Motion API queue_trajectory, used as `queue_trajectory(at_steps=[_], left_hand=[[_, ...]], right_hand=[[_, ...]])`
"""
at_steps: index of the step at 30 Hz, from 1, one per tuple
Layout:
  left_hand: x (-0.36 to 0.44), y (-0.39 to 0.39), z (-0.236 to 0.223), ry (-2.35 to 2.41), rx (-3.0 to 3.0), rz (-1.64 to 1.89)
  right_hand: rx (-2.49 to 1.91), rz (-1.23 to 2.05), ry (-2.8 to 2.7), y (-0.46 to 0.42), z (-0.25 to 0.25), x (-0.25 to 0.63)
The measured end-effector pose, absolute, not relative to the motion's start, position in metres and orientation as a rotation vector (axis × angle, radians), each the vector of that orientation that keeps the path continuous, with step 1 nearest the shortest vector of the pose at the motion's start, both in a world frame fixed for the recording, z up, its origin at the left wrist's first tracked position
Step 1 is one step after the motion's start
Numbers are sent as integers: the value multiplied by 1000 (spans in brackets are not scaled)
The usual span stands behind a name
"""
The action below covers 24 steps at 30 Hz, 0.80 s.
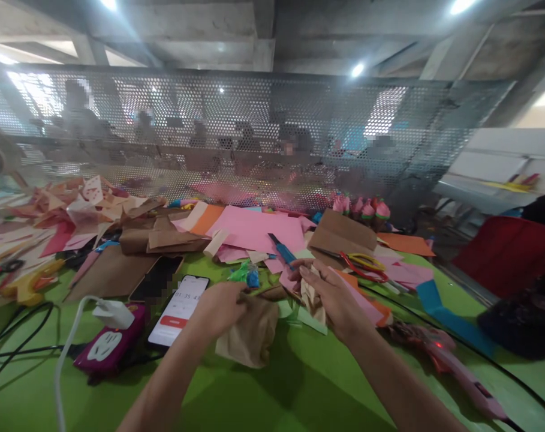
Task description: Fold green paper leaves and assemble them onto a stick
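My left hand [220, 309] is closed on the top edge of a tan brown paper piece [252, 333], bag-like in shape, which hangs over the green table. My right hand [330, 294] has its fingers curled around a crumpled bit of tan paper [312, 295]. Just beyond the right fingertips is a blue utility knife [283, 251] with its dark blade pointing away; whether the fingers touch it I cannot tell. Between the hands lie pale green paper strips [306, 318]. A small green and blue plastic bundle [244, 274] sits behind my left hand.
Pink sheets [263, 228] and brown card [342, 233] cover the table's back. Scissors with red and yellow handles [364, 267] lie right, near a pink glue gun [461, 375] with its cable. At left are a lit phone [180, 312], a purple power block [113, 345] and a yellow glue gun [32, 282].
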<state>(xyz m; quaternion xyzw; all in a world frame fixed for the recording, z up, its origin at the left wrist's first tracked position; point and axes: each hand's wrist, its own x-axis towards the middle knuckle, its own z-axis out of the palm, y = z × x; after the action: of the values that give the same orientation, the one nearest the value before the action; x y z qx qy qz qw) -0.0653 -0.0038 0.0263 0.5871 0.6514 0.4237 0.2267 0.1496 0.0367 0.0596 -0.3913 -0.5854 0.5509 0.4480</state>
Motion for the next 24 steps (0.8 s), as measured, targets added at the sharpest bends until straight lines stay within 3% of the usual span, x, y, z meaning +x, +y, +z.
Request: queue_trajectory(at_steps=[6, 12, 24], left_hand=[[-40, -8, 44, 1694, 1973, 1153], [11, 8, 38, 1024, 1404, 1285], [-6, 28, 17, 950, 1047, 1580]], right_hand=[[-891, 1374, -1397, 30, 51, 143], [-951, 1231, -1426, 17, 58, 139], [-994, 1302, -1360, 43, 47, 148]])
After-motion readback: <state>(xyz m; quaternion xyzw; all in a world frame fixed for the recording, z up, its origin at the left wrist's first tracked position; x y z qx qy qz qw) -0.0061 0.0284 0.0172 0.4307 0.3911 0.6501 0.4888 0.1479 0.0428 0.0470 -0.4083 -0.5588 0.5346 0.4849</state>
